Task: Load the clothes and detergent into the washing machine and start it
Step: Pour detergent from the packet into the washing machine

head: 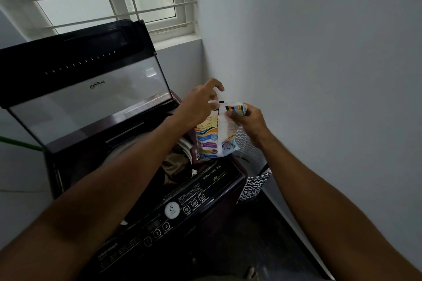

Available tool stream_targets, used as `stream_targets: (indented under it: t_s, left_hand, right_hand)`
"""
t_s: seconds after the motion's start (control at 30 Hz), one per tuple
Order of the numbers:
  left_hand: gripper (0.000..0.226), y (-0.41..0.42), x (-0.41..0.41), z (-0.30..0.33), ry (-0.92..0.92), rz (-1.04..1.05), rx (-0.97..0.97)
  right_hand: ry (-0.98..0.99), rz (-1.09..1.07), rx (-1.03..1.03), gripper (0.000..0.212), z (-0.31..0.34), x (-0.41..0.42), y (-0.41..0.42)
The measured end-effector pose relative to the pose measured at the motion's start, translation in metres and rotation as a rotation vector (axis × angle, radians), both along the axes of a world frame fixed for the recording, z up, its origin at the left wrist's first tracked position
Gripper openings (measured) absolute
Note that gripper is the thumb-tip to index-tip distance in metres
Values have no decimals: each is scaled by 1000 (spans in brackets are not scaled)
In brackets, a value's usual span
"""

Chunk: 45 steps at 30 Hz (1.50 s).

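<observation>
Detergent pouch [215,137] is hanging above the washer's [141,189] right front corner, its top being pinched by the right hand [247,121] and by the left hand [201,104], whose other fingers are loosely curled. Clothes [173,162] are lying in the drum below. Lid [86,89] is standing raised behind the washer. Patterned basket [252,185] is sitting right of the washer, by the wall [319,52].

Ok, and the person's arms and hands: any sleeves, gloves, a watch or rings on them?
Nothing worn that shows. Both forearms are bare from the frame's bottom edge to the wrists, with no sleeve in view. The left hand and right hand have no gloves, and no watch or wristband is visible. Rings cannot be ruled out on hidden fingers.
</observation>
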<state>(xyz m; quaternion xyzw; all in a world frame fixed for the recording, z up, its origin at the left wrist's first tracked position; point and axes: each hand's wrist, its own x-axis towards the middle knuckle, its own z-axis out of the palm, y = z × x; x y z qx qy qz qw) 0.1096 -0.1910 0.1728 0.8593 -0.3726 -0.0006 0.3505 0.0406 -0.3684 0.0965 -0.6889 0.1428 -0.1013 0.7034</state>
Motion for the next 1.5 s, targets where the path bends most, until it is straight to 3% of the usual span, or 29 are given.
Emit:
stream_targets:
  t_s: [0.1,0.17,0.23,0.37,0.5,0.67,0.73,0.83,0.9,1.13,1.27,1.5]
  left_hand:
    - [74,14,2,-16,-17,137,-9]
    - [80,26,-3,-27,234,208,-124]
    - [67,33,-9,-40,487,217,-188]
    - [43,36,-12,-57,660,254,-251]
    - [28,37,-3,-62,657,362,-302]
    - [26,34,-2,-64,492,398,-227]
    - [28,34,-5,-71,570,387,-273]
    - [41,32,-10,-88,749,347,-291]
    - [38,30,-12,-98,776,375,-295]
    - [24,29,-6,-87,553,452,-199]
    - [25,30,-4,-98,683,426,-281]
    - [27,27,-9,-116,850,363,-356]
  right_hand:
    - [9,-32,14,24,0,-2,-5]
    - [27,-49,-1,27,-1,-2,-6]
    - [48,-60,-41,29,1,-2,-5]
    - [30,-114,-85,19,6,2,-6]
    - [26,-95,-28,23,13,3,-6]
    - [14,-90,-48,14,8,-2,-7]
    - [31,-55,-59,10,7,-6,-6]
    - [71,-4,-61,27,3,-8,-7]
    - [95,1,-78,30,-1,-6,-7]
    - [36,-47,-118,24,3,3,-10]
    - [77,-18,-58,24,-4,4,-10]
    - [289,222,-126,52,-31,1,-13]
